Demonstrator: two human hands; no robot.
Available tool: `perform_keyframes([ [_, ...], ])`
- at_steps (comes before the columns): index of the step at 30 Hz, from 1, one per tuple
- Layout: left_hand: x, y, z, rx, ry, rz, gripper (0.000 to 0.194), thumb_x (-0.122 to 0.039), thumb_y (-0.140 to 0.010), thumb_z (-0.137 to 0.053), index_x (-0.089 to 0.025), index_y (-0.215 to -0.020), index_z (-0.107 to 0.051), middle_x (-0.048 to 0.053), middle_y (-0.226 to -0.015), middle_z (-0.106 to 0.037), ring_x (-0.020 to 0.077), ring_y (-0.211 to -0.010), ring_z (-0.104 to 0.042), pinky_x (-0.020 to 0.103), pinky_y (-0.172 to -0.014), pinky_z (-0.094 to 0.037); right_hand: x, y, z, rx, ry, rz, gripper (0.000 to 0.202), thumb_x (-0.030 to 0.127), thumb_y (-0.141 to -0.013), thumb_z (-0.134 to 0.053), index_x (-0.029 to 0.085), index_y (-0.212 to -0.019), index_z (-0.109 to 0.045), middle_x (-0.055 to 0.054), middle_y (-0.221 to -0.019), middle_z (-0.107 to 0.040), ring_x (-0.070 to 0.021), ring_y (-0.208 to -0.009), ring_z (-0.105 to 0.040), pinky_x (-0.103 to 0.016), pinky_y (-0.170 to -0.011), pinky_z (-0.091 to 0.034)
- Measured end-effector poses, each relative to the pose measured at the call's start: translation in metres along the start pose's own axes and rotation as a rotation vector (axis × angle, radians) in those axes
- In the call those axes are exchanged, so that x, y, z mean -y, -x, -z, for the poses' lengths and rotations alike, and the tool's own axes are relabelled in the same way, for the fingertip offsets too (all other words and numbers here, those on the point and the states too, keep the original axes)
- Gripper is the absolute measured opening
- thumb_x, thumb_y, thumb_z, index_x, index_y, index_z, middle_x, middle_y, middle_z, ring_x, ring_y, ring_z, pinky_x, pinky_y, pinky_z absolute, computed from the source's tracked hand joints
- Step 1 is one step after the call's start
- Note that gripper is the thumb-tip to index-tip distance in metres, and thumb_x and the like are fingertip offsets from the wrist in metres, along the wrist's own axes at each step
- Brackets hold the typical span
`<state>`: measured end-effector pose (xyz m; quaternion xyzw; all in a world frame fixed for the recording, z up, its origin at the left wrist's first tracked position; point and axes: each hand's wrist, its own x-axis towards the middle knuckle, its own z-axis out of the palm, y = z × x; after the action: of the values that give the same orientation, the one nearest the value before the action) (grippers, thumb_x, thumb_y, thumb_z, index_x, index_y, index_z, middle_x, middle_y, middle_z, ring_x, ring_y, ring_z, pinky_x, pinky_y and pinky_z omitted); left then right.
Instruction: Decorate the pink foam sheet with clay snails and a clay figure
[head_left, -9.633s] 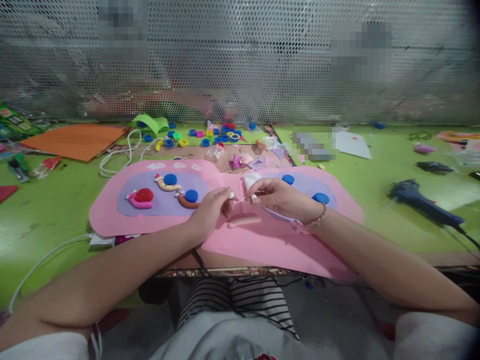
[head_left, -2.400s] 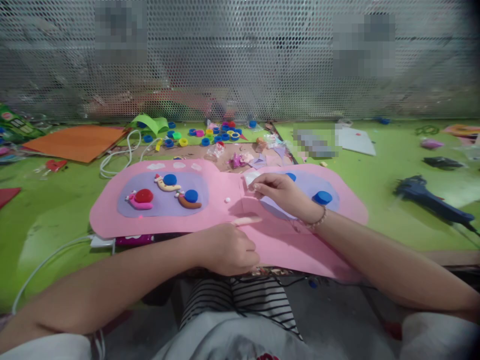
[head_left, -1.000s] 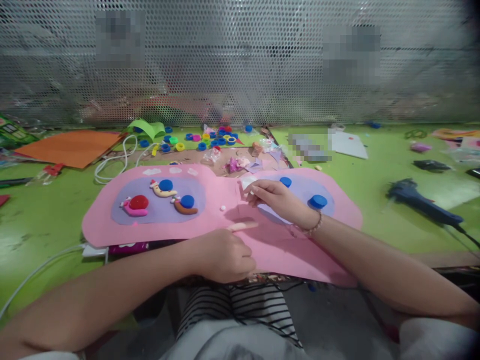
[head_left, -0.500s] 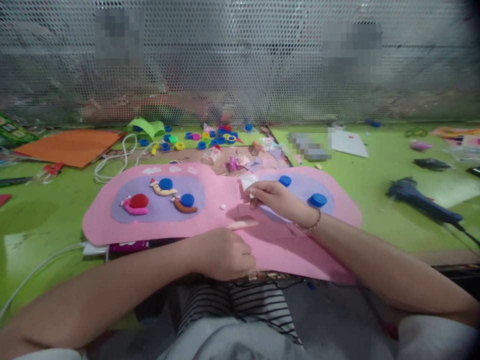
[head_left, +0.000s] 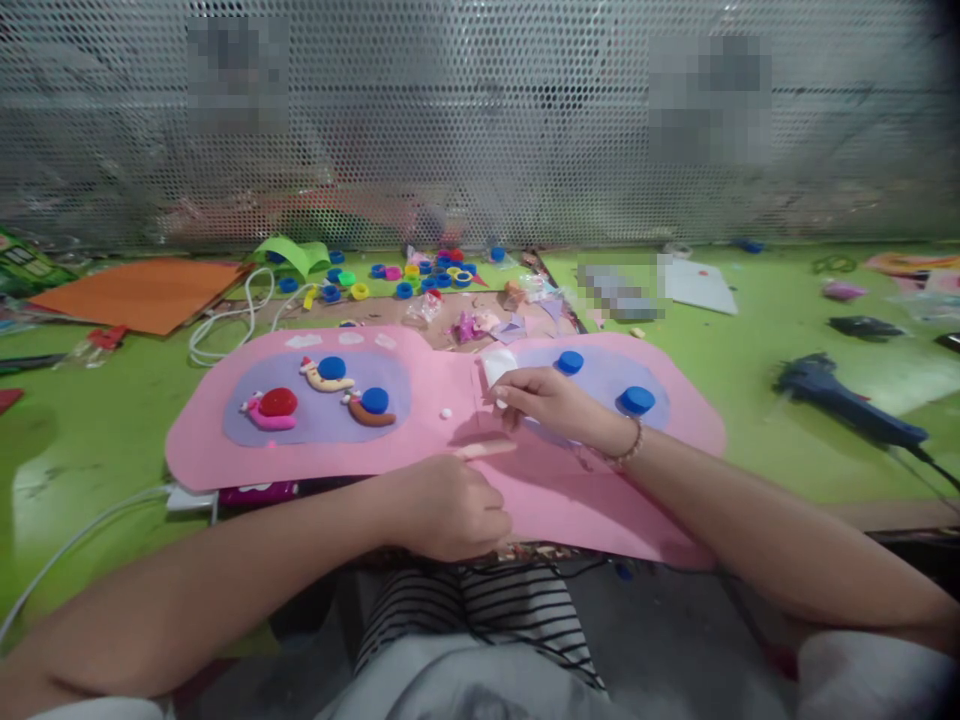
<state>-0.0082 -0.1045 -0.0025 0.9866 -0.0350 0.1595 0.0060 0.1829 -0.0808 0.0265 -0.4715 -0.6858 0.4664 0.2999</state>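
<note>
A large pink paper cutout point(head_left: 442, 380) with two purple ovals lies at the table's front edge. On its left oval sit three clay snail shapes, one pink point(head_left: 271, 421), one cream point(head_left: 330, 383) and one brown point(head_left: 373, 414), with red or blue caps. Two blue caps point(head_left: 637, 400) are on the right oval. My left hand point(head_left: 454, 508) is curled closed on the pink paper, below a cream clay strip point(head_left: 486, 450); its fingertips are hidden. My right hand point(head_left: 547, 400) pinches a bit of white material beside a white piece point(head_left: 497, 364). A small white ball point(head_left: 446, 413) lies between the ovals.
Colourful bottle caps point(head_left: 405, 290) and paper scraps lie behind the cutout. A dark blue glue gun point(head_left: 847, 405) rests at the right. Orange paper point(head_left: 142, 293) and a white cable point(head_left: 199, 345) are at the left. A perforated metal screen point(head_left: 480, 120) stands across the back.
My right hand has shifted very slightly, and its fingertips have dipped toward the paper below the white piece. My left hand stays in place.
</note>
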Motion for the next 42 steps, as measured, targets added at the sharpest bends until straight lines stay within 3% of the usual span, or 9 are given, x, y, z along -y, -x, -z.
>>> perform_keyframes([
  [6,0.0009,0.0009,-0.0008,0.01,0.009,0.0,0.026,-0.023,-0.084,-0.038,-0.019,-0.061,-0.05,-0.002,-0.054,-0.055,0.0099,-0.048,-0.047,0.032,-0.081,-0.045,-0.0058,-0.0008,-0.0016,-0.069,0.029,0.132,0.009,0.022,-0.071,-0.06,0.016,-0.078,-0.062,-0.002,-0.077,-0.061,-0.0111,-0.07,-0.057,-0.026,-0.066,-0.046],
  [9,0.0008,0.0012,-0.0009,0.014,0.01,-0.001,0.027,-0.023,-0.084,-0.037,-0.019,-0.061,-0.05,-0.003,-0.054,-0.054,0.0098,-0.047,-0.047,0.035,-0.088,-0.042,-0.009,-0.0012,-0.0007,-0.117,0.073,0.159,0.009,0.023,-0.069,-0.064,0.016,-0.073,-0.062,-0.001,-0.074,-0.059,-0.0097,-0.064,-0.054,-0.025,-0.06,-0.044],
  [12,0.0005,0.0012,-0.0009,0.016,0.008,-0.002,0.025,-0.023,-0.084,-0.039,-0.019,-0.062,-0.05,-0.002,-0.055,-0.055,0.0101,-0.049,-0.048,0.031,-0.084,-0.044,-0.0082,-0.0009,0.0002,-0.118,0.022,0.073,0.015,0.028,-0.069,-0.065,0.015,-0.077,-0.061,0.0,-0.068,-0.06,-0.0097,-0.059,-0.055,-0.025,-0.057,-0.045],
  [17,0.0013,0.0006,-0.0003,0.012,0.001,-0.009,0.026,-0.022,-0.084,-0.038,-0.018,-0.061,-0.049,-0.002,-0.054,-0.054,0.01,-0.048,-0.047,0.032,-0.086,-0.043,-0.0048,-0.0017,0.0,-0.089,-0.129,-0.004,0.018,0.031,-0.076,-0.056,0.014,-0.08,-0.063,-0.003,-0.074,-0.065,-0.0116,-0.069,-0.062,-0.028,-0.069,-0.051],
  [21,0.0016,0.0004,0.0001,0.012,-0.004,-0.005,0.026,-0.022,-0.084,-0.038,-0.018,-0.061,-0.049,-0.002,-0.055,-0.054,0.0103,-0.048,-0.047,0.027,-0.068,-0.046,-0.0062,-0.003,0.0,-0.051,-0.119,-0.014,0.022,0.025,-0.071,-0.06,0.015,-0.09,-0.066,-0.005,-0.09,-0.067,-0.0138,-0.082,-0.062,-0.03,-0.078,-0.049],
  [25,0.0008,0.0013,-0.001,0.018,0.004,0.001,0.025,-0.023,-0.084,-0.039,-0.018,-0.062,-0.049,-0.001,-0.055,-0.054,0.0109,-0.049,-0.048,0.025,-0.058,-0.043,-0.0062,-0.0029,0.0007,-0.086,0.015,0.05,0.02,0.021,-0.067,-0.063,0.016,-0.086,-0.067,-0.005,-0.09,-0.067,-0.0142,-0.08,-0.061,-0.03,-0.075,-0.049],
  [30,0.0009,0.0018,-0.002,0.021,0.003,-0.001,0.025,-0.023,-0.084,-0.039,-0.018,-0.062,-0.049,-0.001,-0.055,-0.054,0.0109,-0.049,-0.049,0.026,-0.06,-0.044,-0.002,-0.0007,0.0019,-0.07,0.017,0.077,0.014,0.028,-0.07,-0.063,0.015,-0.076,-0.066,-0.004,-0.079,-0.066,-0.0127,-0.072,-0.06,-0.027,-0.069,-0.048],
  [35,0.0009,0.0007,-0.0003,0.005,-0.001,-0.001,0.026,-0.022,-0.084,-0.039,-0.018,-0.061,-0.049,-0.001,-0.055,-0.054,0.0106,-0.048,-0.048,0.025,-0.058,-0.044,-0.0015,-0.0006,0.0005,-0.016,-0.134,-0.025,0.03,0.04,-0.08,-0.05,0.013,-0.07,-0.061,-0.002,-0.061,-0.062,-0.0092,-0.054,-0.057,-0.025,-0.057,-0.048],
  [42,0.0005,0.0001,0.0004,-0.004,0.0,-0.003,0.027,-0.022,-0.084,-0.038,-0.018,-0.06,-0.049,-0.001,-0.053,-0.054,0.0104,-0.047,-0.048,0.027,-0.067,-0.046,-0.002,-0.001,-0.0009,-0.029,-0.098,0.002,0.017,0.027,-0.069,-0.064,0.015,-0.08,-0.064,-0.001,-0.073,-0.063,-0.0099,-0.066,-0.057,-0.025,-0.063,-0.046],
])
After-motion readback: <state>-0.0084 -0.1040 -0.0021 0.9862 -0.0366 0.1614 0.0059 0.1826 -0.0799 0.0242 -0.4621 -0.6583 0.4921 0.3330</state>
